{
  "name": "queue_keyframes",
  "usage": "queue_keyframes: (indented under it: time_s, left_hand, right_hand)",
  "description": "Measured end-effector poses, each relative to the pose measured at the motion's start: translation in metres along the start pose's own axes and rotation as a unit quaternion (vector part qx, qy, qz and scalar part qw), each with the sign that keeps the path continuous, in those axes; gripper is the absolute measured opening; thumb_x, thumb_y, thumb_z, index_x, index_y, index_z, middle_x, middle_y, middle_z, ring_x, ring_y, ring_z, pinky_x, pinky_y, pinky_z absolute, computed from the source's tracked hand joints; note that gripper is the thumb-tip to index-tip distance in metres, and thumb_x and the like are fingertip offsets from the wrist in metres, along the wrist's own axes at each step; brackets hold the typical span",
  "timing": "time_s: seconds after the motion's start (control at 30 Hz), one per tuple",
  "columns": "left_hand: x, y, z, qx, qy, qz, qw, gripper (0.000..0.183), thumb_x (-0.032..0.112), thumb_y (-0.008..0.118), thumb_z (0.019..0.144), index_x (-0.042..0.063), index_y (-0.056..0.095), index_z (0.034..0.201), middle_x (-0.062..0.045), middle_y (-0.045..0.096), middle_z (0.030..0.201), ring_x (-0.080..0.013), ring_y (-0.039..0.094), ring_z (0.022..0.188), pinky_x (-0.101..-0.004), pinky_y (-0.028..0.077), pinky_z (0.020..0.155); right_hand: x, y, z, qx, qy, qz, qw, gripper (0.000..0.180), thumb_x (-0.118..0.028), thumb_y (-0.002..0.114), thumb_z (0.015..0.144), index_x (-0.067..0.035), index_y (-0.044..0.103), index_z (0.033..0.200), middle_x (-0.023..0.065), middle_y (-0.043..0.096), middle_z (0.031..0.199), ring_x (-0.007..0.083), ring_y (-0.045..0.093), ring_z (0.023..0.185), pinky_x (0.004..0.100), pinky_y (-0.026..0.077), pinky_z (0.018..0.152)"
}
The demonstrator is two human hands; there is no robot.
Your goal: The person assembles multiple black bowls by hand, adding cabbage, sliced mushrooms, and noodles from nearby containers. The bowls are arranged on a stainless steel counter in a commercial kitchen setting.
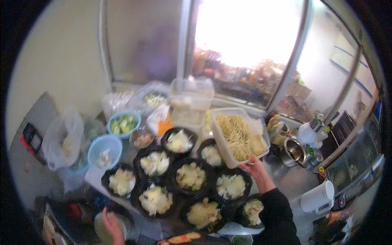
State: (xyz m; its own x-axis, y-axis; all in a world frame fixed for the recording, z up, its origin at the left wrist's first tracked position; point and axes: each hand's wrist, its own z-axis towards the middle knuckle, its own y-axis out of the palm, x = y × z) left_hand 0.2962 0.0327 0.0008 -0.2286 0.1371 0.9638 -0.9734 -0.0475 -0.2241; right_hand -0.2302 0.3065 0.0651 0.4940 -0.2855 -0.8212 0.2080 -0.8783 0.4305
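Note:
Several black bowls stand close together on the counter, holding pale chopped food; one (191,177) is in the middle. My right hand (255,171) grips the near corner of a translucent plastic tub (223,153) full of yellow noodles (240,136). That tub lies just behind the bowls at the right. Lower left, my left hand (112,225) has its fingers apart and holds nothing; it is over or beside a round pale container (102,229), contact unclear. Two light blue bowls stand at the left, one with green chopped vegetables (124,124), the other (105,151) with a little white food.
Plastic bags (62,144) lie at the far left, a small bowl of brownish pieces (142,137) beside the blue bowls. Clear tubs (191,92) stand below the window. On the right are a metal pot (294,151) and a white electric kettle (317,197).

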Motion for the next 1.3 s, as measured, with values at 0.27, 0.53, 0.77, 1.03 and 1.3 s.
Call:
queue_keyframes:
  time_s: [0.27,0.53,0.77,1.03,1.3]
  left_hand:
    - [0.038,0.056,-0.024,-0.243,0.1,-0.019,0.965,0.033,0.013,0.053,0.088,0.003,0.051,0.119,-0.014,0.044,0.129,-0.0264,0.04,0.121,-0.0351,0.027,0.103]
    - [0.052,0.046,-0.029,-0.353,0.069,-0.089,0.929,0.052,0.027,0.055,0.088,0.001,0.041,0.131,-0.016,0.032,0.141,-0.027,0.032,0.129,-0.035,0.023,0.106]
    - [0.049,0.029,-0.019,-0.353,0.051,-0.077,0.931,0.07,0.036,0.057,0.087,-0.001,0.027,0.138,-0.018,0.021,0.145,-0.0282,0.02,0.135,-0.0363,0.016,0.109]
    - [0.033,0.034,-0.023,-0.339,-0.019,-0.143,0.93,0.08,0.026,0.066,0.077,-0.002,0.023,0.139,-0.017,0.026,0.142,-0.0261,0.026,0.131,-0.0351,0.019,0.108]
    - [0.03,0.034,-0.017,-0.343,-0.046,-0.219,0.912,0.077,0.012,0.06,0.073,-0.001,0.023,0.139,-0.014,0.027,0.141,-0.0233,0.03,0.129,-0.0339,0.022,0.107]
  right_hand:
    - [0.058,0.057,-0.112,-0.07,0.094,-0.063,0.991,0.033,-0.009,0.05,0.081,0.002,0.048,0.111,0.0145,0.059,0.105,0.0247,0.062,0.089,0.0313,0.058,0.069]
    - [0.134,0.132,-0.169,-0.132,0.2,-0.071,0.968,0.025,-0.006,0.05,0.083,0.0,0.051,0.107,0.0106,0.059,0.105,0.0205,0.06,0.089,0.0319,0.053,0.076]
    - [0.175,0.177,-0.214,-0.143,0.237,-0.039,0.96,0.021,-0.004,0.051,0.085,0.002,0.052,0.105,0.0092,0.056,0.11,0.0224,0.055,0.101,0.0369,0.047,0.088]
    - [0.167,0.178,-0.226,-0.333,0.369,-0.201,0.844,0.026,-0.012,0.054,0.089,0.001,0.047,0.11,0.0164,0.056,0.113,0.0261,0.058,0.099,0.035,0.046,0.09]
    - [0.118,0.22,-0.186,-0.385,-0.182,-0.58,0.694,0.018,-0.014,0.061,0.085,-0.003,0.063,0.099,0.0059,0.063,0.084,0.0093,0.058,0.073,0.0245,0.048,0.066]
